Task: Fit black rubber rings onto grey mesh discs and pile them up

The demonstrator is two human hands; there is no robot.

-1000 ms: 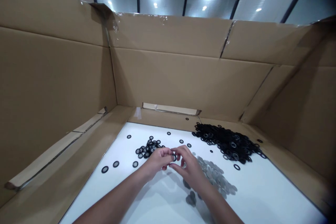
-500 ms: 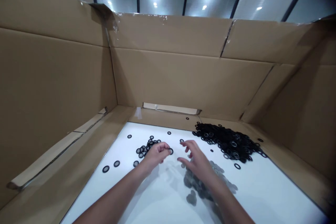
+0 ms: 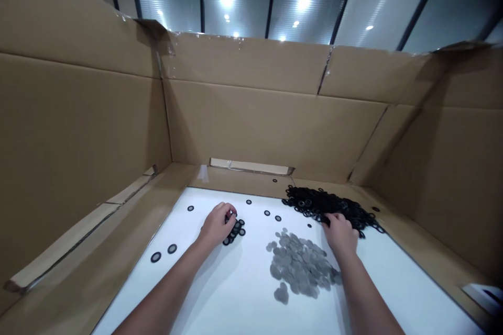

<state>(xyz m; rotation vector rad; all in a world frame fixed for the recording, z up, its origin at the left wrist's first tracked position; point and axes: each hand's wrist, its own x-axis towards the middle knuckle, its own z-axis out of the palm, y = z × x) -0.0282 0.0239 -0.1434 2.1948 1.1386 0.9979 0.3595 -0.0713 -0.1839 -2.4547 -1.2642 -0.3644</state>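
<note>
My left hand rests at a small cluster of black rings with grey centres. Its thumb and fingers curve around the near side of this cluster with a gap between them, where dark rings show. My right hand reaches to the front edge of a large heap of black rings, thumb and fingers drawn together on a black ring there; the fingertips are partly hidden. Between my forearms, a spread heap of thin grey discs lies on the white board.
Single grey-centred rings lie on the board's left, and others toward the middle. Tall cardboard walls enclose the board at the back and sides. A folded cardboard flap runs along the back wall's base.
My left hand has moved left to the small cluster from the middle, where it held a ring. My right hand has gone from over the grey discs to the black ring heap.
</note>
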